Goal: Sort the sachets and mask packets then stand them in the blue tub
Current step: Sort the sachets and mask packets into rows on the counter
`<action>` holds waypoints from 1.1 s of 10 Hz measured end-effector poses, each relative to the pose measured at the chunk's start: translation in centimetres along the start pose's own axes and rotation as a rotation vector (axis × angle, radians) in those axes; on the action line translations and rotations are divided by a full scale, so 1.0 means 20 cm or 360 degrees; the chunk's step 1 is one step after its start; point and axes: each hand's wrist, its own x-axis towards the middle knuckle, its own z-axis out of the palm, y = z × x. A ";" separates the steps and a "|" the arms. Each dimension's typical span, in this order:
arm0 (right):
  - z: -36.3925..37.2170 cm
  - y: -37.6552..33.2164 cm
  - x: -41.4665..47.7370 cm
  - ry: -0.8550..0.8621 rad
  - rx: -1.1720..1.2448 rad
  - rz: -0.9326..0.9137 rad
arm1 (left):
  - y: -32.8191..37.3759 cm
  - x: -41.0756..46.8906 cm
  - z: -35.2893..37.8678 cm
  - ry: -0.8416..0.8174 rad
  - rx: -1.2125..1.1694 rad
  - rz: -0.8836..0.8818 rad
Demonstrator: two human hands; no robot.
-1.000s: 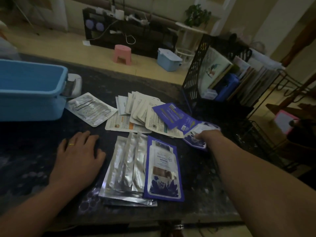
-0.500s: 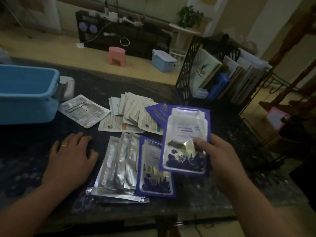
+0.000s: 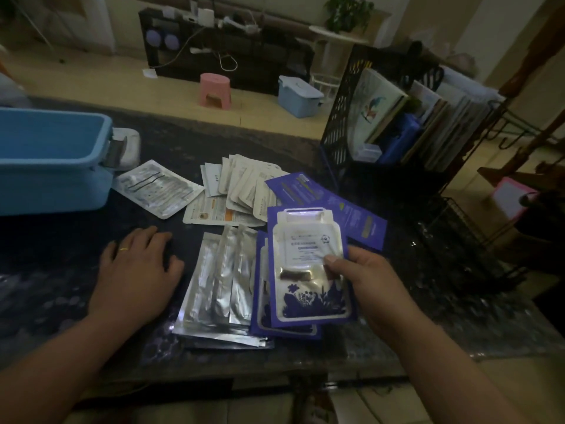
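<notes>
You have a purple packet (image 3: 308, 270) with a white panel and dark purple flower silhouettes along its bottom. The foil sachets (image 3: 220, 283) are plain shiny silver, the paper sachets (image 3: 244, 191) white, one with orange print. Your tub (image 3: 46, 166) is light blue, the table (image 3: 61, 240) black with pale speckles, your ring (image 3: 123, 249) gold

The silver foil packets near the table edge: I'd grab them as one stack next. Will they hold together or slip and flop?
The silver foil packets look glossy and lie fanned out, so they would probably slide over each other. They are thin and flat, so likely light and bendy.
</notes>
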 end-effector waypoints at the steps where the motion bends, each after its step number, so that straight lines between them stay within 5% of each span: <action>1: 0.06 0.12 0.05 0.0121 -0.0344 0.0084 | 0.00 0.00 0.00 -0.0007 0.0011 0.0007; 2: 0.09 0.22 0.09 0.0234 -0.1165 0.0001 | 0.00 0.00 -0.01 -0.0020 0.0009 0.0004; 3: 0.12 0.21 0.07 0.0335 -0.1583 -0.0064 | 0.00 0.01 -0.01 -0.0015 0.0000 -0.0001; 7: -0.06 0.06 0.49 0.0471 -0.1688 -0.0484 | -0.02 0.01 0.03 0.0011 0.0007 0.0011; 9: -0.22 -0.07 0.83 0.0133 -0.2479 -0.0206 | -0.02 0.01 0.03 0.0034 -0.0004 0.0010; 10: -0.17 -0.08 0.80 -0.0029 -0.2982 -0.0318 | -0.02 0.01 0.03 0.0021 0.0000 0.0007; 11: -0.18 -0.03 0.72 0.0063 -0.3065 -0.0422 | -0.01 0.00 0.02 0.0018 -0.0019 -0.0002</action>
